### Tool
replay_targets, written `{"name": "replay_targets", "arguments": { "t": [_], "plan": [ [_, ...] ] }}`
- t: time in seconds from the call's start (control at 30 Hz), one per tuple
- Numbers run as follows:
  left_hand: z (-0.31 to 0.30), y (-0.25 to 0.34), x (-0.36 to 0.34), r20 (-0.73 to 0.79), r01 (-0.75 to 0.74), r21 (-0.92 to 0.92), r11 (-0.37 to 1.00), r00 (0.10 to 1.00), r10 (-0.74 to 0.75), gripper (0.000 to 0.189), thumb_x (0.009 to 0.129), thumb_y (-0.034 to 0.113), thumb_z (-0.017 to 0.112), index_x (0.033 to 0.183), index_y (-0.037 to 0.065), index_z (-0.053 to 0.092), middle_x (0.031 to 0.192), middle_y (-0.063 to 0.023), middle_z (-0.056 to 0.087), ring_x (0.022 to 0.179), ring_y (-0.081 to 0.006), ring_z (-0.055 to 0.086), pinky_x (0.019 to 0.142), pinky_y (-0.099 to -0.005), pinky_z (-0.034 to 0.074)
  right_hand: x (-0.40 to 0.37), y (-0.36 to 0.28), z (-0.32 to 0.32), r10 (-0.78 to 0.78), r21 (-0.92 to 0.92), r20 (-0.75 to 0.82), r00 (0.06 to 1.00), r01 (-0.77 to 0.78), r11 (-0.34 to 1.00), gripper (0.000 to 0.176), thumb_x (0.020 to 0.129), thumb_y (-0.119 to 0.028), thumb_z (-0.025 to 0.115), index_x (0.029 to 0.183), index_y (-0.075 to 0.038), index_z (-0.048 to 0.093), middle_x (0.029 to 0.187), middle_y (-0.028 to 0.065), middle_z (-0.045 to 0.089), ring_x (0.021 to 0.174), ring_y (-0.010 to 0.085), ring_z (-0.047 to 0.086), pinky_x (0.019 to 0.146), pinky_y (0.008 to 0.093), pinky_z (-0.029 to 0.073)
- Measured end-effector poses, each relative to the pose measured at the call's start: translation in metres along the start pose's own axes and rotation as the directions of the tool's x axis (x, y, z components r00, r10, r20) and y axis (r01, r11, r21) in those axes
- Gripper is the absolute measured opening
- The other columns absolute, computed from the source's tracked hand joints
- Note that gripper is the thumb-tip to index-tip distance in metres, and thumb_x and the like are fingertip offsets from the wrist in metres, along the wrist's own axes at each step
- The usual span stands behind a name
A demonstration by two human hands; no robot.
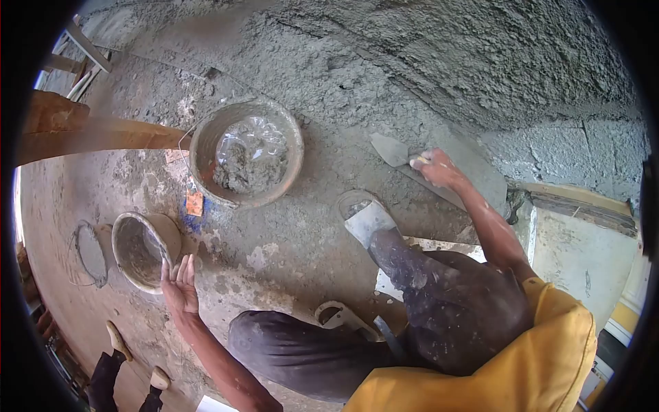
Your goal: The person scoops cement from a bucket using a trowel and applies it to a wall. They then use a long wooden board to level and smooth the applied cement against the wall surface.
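My right hand (439, 168) grips the handle of a pointed trowel (390, 149), whose blade lies low over the mortar-strewn floor near the foot of the wall. My left hand (181, 284) reaches out with palm up and fingers spread, fingertips right at the rim of a smaller bucket (130, 283). That bucket is smeared with grey mortar inside. Between and beyond my hands stands a larger bucket (294, 169) holding wet grey mortar (240, 172).
Rough fresh mortar covers the wall (528, 55) at the upper right. A wooden beam (103, 137) reaches toward the large bucket from the left. Another bucket (91, 253) of grey material sits far left. A second person's shoes (119, 341) show at lower left.
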State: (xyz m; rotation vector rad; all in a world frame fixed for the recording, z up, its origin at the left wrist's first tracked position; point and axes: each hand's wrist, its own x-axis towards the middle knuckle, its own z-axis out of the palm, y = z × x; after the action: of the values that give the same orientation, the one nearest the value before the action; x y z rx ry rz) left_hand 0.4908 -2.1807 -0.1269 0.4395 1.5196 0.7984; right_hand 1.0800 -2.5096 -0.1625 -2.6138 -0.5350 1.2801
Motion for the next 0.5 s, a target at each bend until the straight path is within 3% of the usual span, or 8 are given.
{"name": "replay_targets", "arguments": {
  "t": [0.07, 0.1, 0.13, 0.23, 0.27, 0.37, 0.4, 0.5],
  "plan": [
    [0.008, -0.008, 0.004, 0.172, 0.047, 0.135, 0.990, 0.983, -0.071, 0.059, 0.117, 0.022, 0.047, 0.163, -0.008, 0.029, 0.147, -0.0324, 0.056, 0.130, -0.0388, 0.067, 0.104, -0.0391, 0.063, 0.053, -0.029, -0.001, 0.052, 0.083, 0.052, 0.997, -0.056, 0.995, 0.052, 0.098, -0.044, 0.071, 0.109, 0.007, 0.076, 0.082, 0.0172, 0.074, 0.080, 0.0267, 0.072, 0.078, 0.0469, 0.058],
    [0.016, -0.011, 0.005, 0.251, 0.061, 0.203, 0.977, 0.961, -0.112, 0.059, 0.117, 0.023, 0.047, 0.164, -0.009, 0.028, 0.147, -0.0318, 0.057, 0.130, -0.0376, 0.068, 0.102, -0.0367, 0.064, 0.085, -0.046, -0.002, 0.029, 0.041, 0.037, 0.999, -0.031, 0.999, 0.053, 0.097, -0.045, 0.070, 0.108, 0.006, 0.075, 0.087, 0.0201, 0.075, 0.087, 0.0298, 0.074, 0.082, 0.0477, 0.058],
    [0.039, -0.010, -0.001, 0.236, 0.034, 0.262, 0.964, 0.967, -0.098, 0.061, 0.116, 0.023, 0.051, 0.162, -0.011, 0.030, 0.145, -0.0285, 0.060, 0.127, -0.0350, 0.070, 0.098, -0.0326, 0.064, 0.107, -0.053, 0.000, 0.011, 0.005, 0.021, 1.000, -0.011, 1.000, 0.053, 0.097, -0.047, 0.070, 0.108, 0.005, 0.075, 0.091, 0.0229, 0.076, 0.093, 0.0329, 0.076, 0.086, 0.0485, 0.058],
    [0.071, 0.000, 0.008, 0.335, -0.090, 0.464, 0.881, 0.939, -0.081, 0.059, 0.115, 0.022, 0.055, 0.160, -0.011, 0.036, 0.142, -0.0234, 0.064, 0.125, -0.0314, 0.070, 0.098, -0.0320, 0.062, 0.144, -0.043, 0.024, -0.143, -0.095, -0.280, 0.949, 0.121, 0.988, 0.055, 0.095, -0.049, 0.070, 0.108, 0.005, 0.074, 0.104, 0.0271, 0.076, 0.108, 0.0409, 0.074, 0.095, 0.0512, 0.057],
    [0.082, 0.004, 0.009, 0.346, -0.113, 0.468, 0.877, 0.936, -0.064, 0.061, 0.113, 0.025, 0.060, 0.159, -0.010, 0.040, 0.139, -0.0183, 0.068, 0.121, -0.0279, 0.071, 0.098, -0.0325, 0.061, 0.136, -0.039, 0.038, -0.181, -0.137, -0.422, 0.888, 0.135, 0.981, 0.057, 0.095, -0.050, 0.069, 0.115, 0.003, 0.074, 0.118, 0.0299, 0.074, 0.120, 0.0463, 0.069, 0.103, 0.0527, 0.054],
    [0.131, 0.011, -0.002, 0.350, -0.215, 0.548, 0.808, 0.937, 0.011, 0.059, 0.115, 0.022, 0.046, 0.165, -0.006, 0.033, 0.153, -0.0212, 0.060, 0.125, -0.0285, 0.069, 0.104, -0.0345, 0.055, 0.115, -0.038, 0.042, -0.209, -0.156, -0.426, 0.880, 0.156, 0.975, 0.057, 0.094, -0.051, 0.069, 0.117, 0.001, 0.075, 0.116, 0.0280, 0.076, 0.116, 0.0462, 0.071, 0.101, 0.0530, 0.055],
    [0.141, 0.009, 0.007, 0.400, -0.222, 0.513, 0.829, 0.917, -0.002, 0.057, 0.115, 0.022, 0.046, 0.164, -0.006, 0.036, 0.151, -0.0203, 0.062, 0.123, -0.0274, 0.070, 0.102, -0.0342, 0.055, 0.108, -0.037, 0.039, -0.267, -0.156, -0.463, 0.845, 0.219, 0.963, 0.054, 0.094, -0.050, 0.069, 0.116, -0.001, 0.076, 0.114, 0.0277, 0.076, 0.114, 0.0464, 0.071, 0.099, 0.0537, 0.055],
    [0.169, -0.002, 0.034, 0.519, -0.250, 0.443, 0.861, 0.855, -0.019, 0.052, 0.113, 0.021, 0.047, 0.158, -0.007, 0.047, 0.143, -0.0179, 0.068, 0.115, -0.0247, 0.072, 0.099, -0.0334, 0.055, 0.072, -0.057, 0.001, -0.295, -0.233, -0.445, 0.845, 0.209, 0.950, 0.054, 0.094, -0.051, 0.069, 0.112, -0.001, 0.076, 0.113, 0.0283, 0.076, 0.111, 0.0463, 0.072, 0.097, 0.0546, 0.056]
  ]
}}
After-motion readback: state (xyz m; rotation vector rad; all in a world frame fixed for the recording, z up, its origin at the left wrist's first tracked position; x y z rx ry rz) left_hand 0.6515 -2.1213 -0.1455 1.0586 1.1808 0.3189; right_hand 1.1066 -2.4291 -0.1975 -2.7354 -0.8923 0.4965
